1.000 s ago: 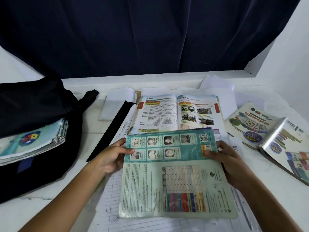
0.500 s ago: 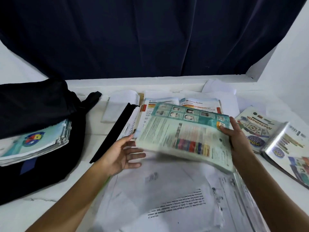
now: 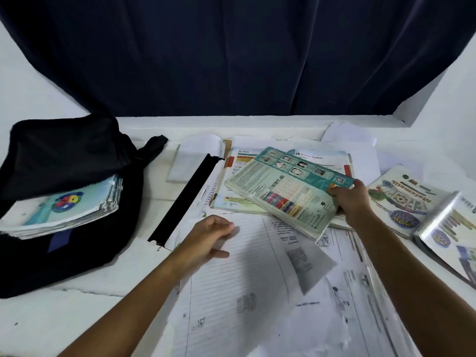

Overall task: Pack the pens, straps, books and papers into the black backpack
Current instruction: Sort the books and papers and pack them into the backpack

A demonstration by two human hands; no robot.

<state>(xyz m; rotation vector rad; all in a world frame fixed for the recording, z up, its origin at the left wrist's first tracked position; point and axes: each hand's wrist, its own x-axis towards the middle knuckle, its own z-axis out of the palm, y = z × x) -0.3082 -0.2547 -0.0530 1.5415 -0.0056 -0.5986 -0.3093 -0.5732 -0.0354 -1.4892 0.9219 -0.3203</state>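
My right hand (image 3: pixel 352 202) grips the right corner of a teal-covered book (image 3: pixel 286 188), which lies tilted over an open textbook (image 3: pixel 240 161). My left hand (image 3: pixel 206 240) rests with loosely curled fingers on a pile of loose papers (image 3: pixel 247 287) and holds nothing. The black backpack (image 3: pixel 67 150) lies open at the left with a stack of books (image 3: pixel 59 210) inside its mouth. A black strap (image 3: pixel 184 199) lies diagonally between the backpack and the papers.
Two "Matematik" books (image 3: pixel 401 199) lie at the right, the nearer one (image 3: pixel 453 235) glossy. More white sheets (image 3: pixel 195 161) lie at the back. A dark curtain (image 3: pixel 231 52) hangs behind the white table (image 3: pixel 51 318).
The teal book has gone from in front of me, held in both hands, to the back right over the open textbook. My left hand let go and dropped onto the uncovered papers.
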